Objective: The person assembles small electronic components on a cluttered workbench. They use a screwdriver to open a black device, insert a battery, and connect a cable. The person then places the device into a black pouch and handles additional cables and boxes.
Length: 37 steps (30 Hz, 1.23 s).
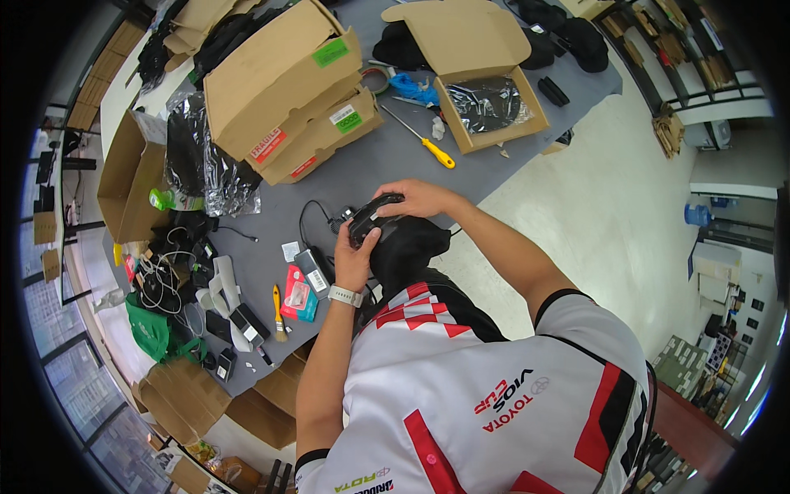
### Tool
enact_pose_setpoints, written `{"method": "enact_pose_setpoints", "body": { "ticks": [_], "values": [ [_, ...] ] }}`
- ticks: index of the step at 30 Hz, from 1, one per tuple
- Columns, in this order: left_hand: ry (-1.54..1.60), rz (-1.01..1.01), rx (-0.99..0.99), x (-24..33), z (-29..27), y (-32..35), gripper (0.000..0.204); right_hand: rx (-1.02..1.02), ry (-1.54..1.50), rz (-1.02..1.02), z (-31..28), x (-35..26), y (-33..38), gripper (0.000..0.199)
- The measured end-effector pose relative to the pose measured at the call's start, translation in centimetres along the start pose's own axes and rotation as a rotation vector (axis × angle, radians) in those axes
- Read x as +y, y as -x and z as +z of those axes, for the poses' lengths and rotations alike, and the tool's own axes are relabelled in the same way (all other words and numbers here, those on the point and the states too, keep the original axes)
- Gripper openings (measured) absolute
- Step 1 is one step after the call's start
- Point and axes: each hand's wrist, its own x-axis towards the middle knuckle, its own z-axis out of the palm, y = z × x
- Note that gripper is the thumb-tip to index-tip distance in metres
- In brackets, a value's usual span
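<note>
Both my hands hold a glossy black curved plastic device (372, 216) near the front edge of the grey table; its exact kind is unclear. My left hand (355, 253), with a pale watch band at the wrist, is closed round its near left end, thumb on top. My right hand (415, 199) grips its far right end, fingers bent over it. Just below the device is a bulky black cloth-like thing (407, 247). A black power adapter (313, 272) with a white label lies left of my left hand, its cable (303, 216) looping toward the device.
Stacked cardboard boxes (276, 78) stand at the far left. An open box (494, 136) holds a plastic-wrapped black item. A yellow-handled screwdriver (438, 153) lies between them. Left are tangled white cables (160, 280), a red-and-blue packet (299, 295) and a yellow-handled brush (278, 309).
</note>
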Motion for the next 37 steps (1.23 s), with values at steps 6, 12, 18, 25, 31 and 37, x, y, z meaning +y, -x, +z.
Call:
{"method": "enact_pose_setpoints", "body": {
  "ticks": [6,12,18,25,31,37],
  "values": [
    [-0.01,0.009,0.008,-0.7,-0.4,-0.4,0.042,0.019,-0.274,0.001,0.2,1.4,0.3,0.034],
    [0.048,0.015,-0.018,-2.2,-0.6,-0.9,0.04,0.041,-0.258,-0.121,-1.6,3.0,1.0,0.034],
    [-0.19,0.022,-0.025,-1.5,-0.1,-1.2,0.052,-0.054,-0.23,-0.026,-0.6,2.5,1.3,0.048],
    [-0.437,0.104,-0.043,0.1,2.1,1.0,0.053,-0.102,-0.283,0.013,-1.4,2.4,3.2,0.054],
    [-0.549,0.183,-0.116,1.4,4.1,2.4,0.054,-0.178,-0.311,0.04,-3.5,3.1,4.8,0.063],
    [-0.594,0.17,-0.124,1.7,5.1,2.9,0.059,-0.195,-0.311,0.059,-4.0,3.8,4.8,0.068]
  ]
}}
